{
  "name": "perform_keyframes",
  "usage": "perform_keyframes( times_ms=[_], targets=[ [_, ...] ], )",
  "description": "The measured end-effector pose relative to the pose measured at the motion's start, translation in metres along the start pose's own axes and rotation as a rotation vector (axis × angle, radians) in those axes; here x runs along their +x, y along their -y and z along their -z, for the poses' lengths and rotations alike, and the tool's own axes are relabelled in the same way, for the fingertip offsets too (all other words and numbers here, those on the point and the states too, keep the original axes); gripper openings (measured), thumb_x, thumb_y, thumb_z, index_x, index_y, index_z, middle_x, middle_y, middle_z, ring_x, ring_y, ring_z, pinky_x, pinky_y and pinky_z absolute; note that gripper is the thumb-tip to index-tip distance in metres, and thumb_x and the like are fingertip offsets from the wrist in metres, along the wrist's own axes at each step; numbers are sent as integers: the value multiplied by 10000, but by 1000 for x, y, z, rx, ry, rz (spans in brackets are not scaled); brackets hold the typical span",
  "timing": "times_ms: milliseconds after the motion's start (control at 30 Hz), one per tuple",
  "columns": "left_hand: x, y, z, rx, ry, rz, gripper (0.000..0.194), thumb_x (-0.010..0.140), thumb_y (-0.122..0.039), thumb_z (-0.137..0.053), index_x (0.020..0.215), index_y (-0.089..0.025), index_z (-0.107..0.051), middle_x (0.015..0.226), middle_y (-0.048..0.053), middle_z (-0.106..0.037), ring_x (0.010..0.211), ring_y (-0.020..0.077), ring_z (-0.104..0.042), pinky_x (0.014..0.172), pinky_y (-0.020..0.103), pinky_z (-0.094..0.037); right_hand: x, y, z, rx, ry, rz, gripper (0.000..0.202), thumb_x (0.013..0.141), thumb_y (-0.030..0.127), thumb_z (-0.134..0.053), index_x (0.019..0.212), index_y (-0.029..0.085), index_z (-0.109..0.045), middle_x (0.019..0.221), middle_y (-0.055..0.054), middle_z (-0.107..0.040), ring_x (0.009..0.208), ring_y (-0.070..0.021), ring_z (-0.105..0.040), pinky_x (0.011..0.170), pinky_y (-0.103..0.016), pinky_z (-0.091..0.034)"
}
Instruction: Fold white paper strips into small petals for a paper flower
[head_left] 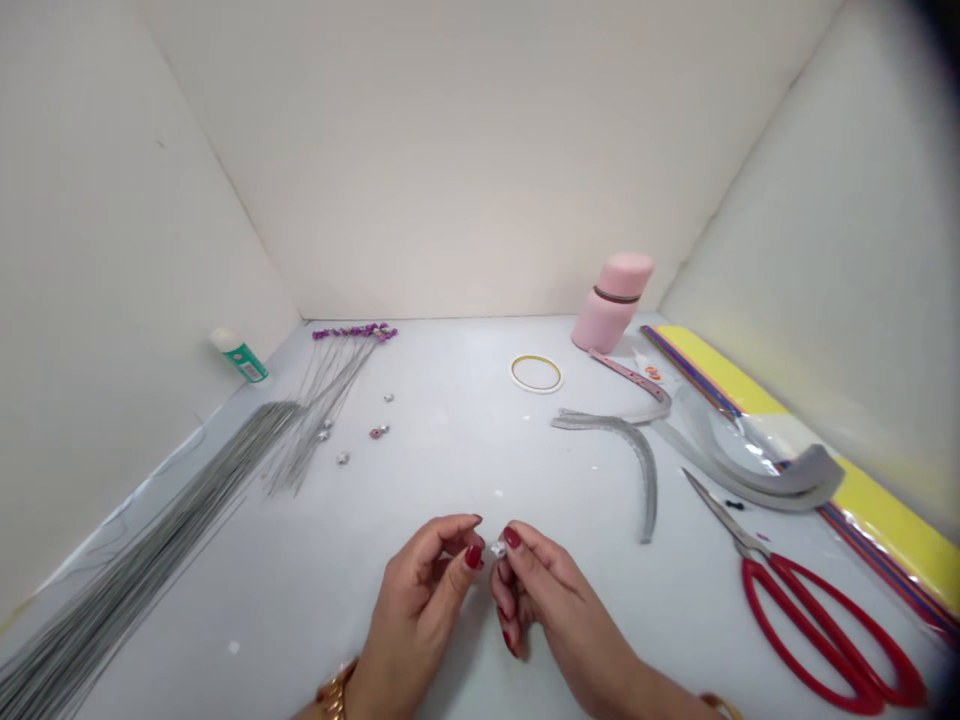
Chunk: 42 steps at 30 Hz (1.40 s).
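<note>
Near the front middle of the table, my right hand [536, 575] pinches a small silvery-white folded piece [498, 548] between thumb and fingers. Just left of it is my left hand [431, 580], its fingers curled, with a gap between thumb and index fingertip. I see nothing held in it. Beyond my hands, to the left, lie several small silver star-like pieces [343, 458]; one beside them looks pinkish [376, 433]. A bundle of narrow silver-grey strips [643, 470] rests to the right of my hands.
On the left lie long grey wires [187, 500] and purple-tipped stems [356, 332], near a green-and-white glue stick [244, 360]. A tape ring [536, 388], a pink bottle [611, 305], red-handled scissors [817, 630] and yellow sheets [892, 510] are at middle and right.
</note>
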<state>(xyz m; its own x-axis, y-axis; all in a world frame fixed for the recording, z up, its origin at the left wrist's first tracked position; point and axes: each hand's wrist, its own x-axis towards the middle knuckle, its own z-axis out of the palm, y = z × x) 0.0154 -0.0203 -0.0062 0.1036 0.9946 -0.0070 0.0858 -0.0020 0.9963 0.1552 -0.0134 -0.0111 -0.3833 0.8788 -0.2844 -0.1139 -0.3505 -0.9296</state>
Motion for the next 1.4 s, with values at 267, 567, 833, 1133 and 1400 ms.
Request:
perform_keyframes(
  times_ms=[267,567,833,1133,1400],
  targets=[
    [-1,-4,0,18,32,-106,114,813,-184,-523,776,-172,-630,707,35,-630,638,156,-603,636,268,-482,-3,0,-2,-95,37,66,329,906,416,-289,694,184,-386,527,59,-432,411,-68,-420,417,-180,-338],
    [-5,-3,-5,-233,25,125,118,791,-265,-564,766,-161,-617,675,14,-649,653,141,-597,622,220,-465,-5,-6,10,-564,-4,397,167,914,278,-306,811,208,-416,640,26,-466,573,-114,-439,545,-218,-371],
    [-8,0,-2,10,47,-58,148,819,-271,-496,784,-181,-609,725,38,-634,668,154,-571,627,226,-453,-2,0,12,-671,18,496,226,896,274,-296,738,206,-442,620,14,-450,553,-123,-441,535,-226,-378],
    [-9,-9,5,211,157,-249,157,841,-142,-413,761,-208,-531,642,-4,-538,568,119,-486,561,187,-415,-8,8,10,-633,78,498,243,891,282,-309,681,210,-409,584,27,-421,519,-108,-413,502,-199,-372],
    [-6,-2,4,194,177,-320,192,842,-87,-385,804,-218,-521,686,-9,-562,615,114,-522,596,183,-424,-3,6,8,-574,82,462,237,889,258,-322,685,204,-432,593,24,-428,531,-109,-420,517,-207,-370]
  ],
)
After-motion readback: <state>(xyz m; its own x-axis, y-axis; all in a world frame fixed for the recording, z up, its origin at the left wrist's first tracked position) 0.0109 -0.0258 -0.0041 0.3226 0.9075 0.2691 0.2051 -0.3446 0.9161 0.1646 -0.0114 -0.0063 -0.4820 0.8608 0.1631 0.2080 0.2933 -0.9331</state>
